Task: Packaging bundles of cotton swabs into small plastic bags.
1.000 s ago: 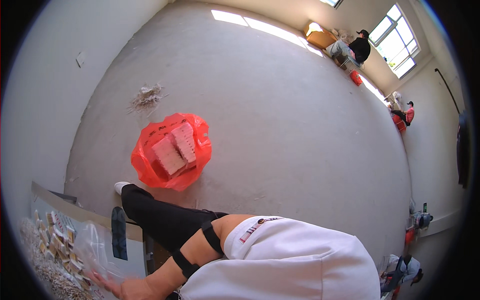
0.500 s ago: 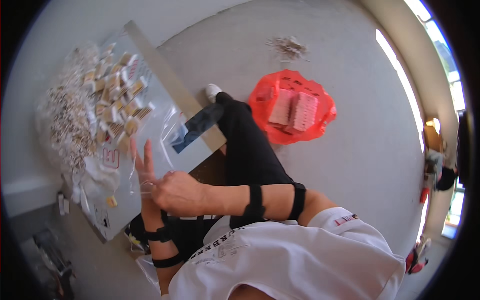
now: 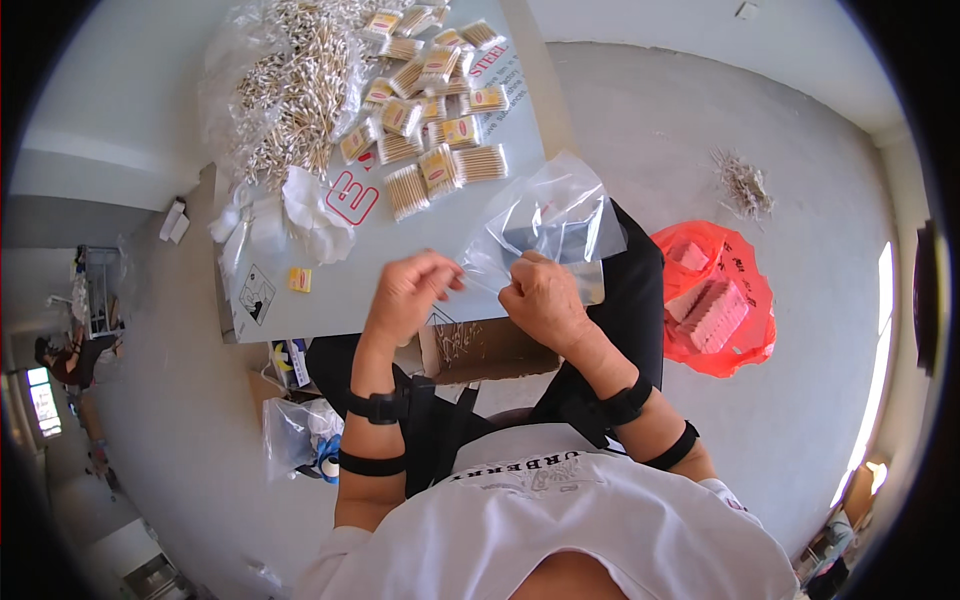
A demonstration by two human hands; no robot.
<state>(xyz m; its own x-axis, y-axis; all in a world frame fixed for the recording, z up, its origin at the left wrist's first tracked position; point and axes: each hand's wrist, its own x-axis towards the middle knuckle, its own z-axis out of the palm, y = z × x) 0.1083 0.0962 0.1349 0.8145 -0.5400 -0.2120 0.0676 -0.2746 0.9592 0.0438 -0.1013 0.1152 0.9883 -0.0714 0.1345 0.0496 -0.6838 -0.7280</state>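
Note:
A clear plastic bag (image 3: 560, 215) spreads over the near right corner of the grey table (image 3: 300, 315). My right hand (image 3: 548, 302) is closed in a fist on the bag's near edge. At the bag's left edge is my left hand (image 3: 405, 300), fingers curled inward; whether they pinch the film is hidden. Beyond my hands lie several small packs of cotton swabs (image 3: 440, 172) with yellow labels. A big heap of loose cotton swabs (image 3: 305, 90) in clear plastic sits at the far left of the table.
Crumpled white plastic (image 3: 315, 215) and a small yellow card (image 3: 300, 279) lie left on the table. Below its near edge stands a cardboard box (image 3: 480, 362). A red bag (image 3: 735, 330) with pink packs and a swab pile (image 3: 745, 185) are on the floor at right.
My view has turned left toward the table. My hands, crossed close together before, are now apart side by side. My left hand's two stretched fingers have curled in.

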